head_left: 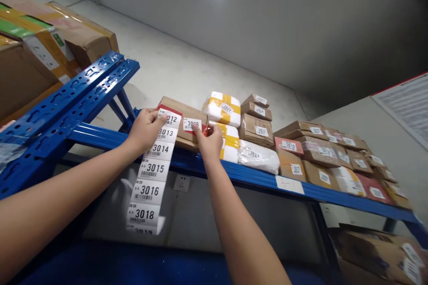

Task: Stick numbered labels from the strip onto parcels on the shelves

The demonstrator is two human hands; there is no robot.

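Note:
My left hand (144, 130) is closed on a long strip of white number labels (155, 168), its thumb on the top one. The strip hangs down in front of the shelf, its lower end curling, with numbers such as 3014 and 3018. Behind it is a brown cardboard box (187, 107) with a red front, at the shelf's edge; I cannot tell whether its weight is on the shelf. My right hand (211, 141) grips the box's right end, the thumb touching a white label (191, 124) on the front. Part of the box is hidden by the strip and hands.
A blue metal shelf (240, 173) runs rightward, carrying white parcels with yellow tape (217, 111), a white bag (257, 156) and several labelled boxes (256, 130). At left, a blue rack frame (100, 78) stands by large taped cartons (87, 40). More cartons (371, 249) are lower right.

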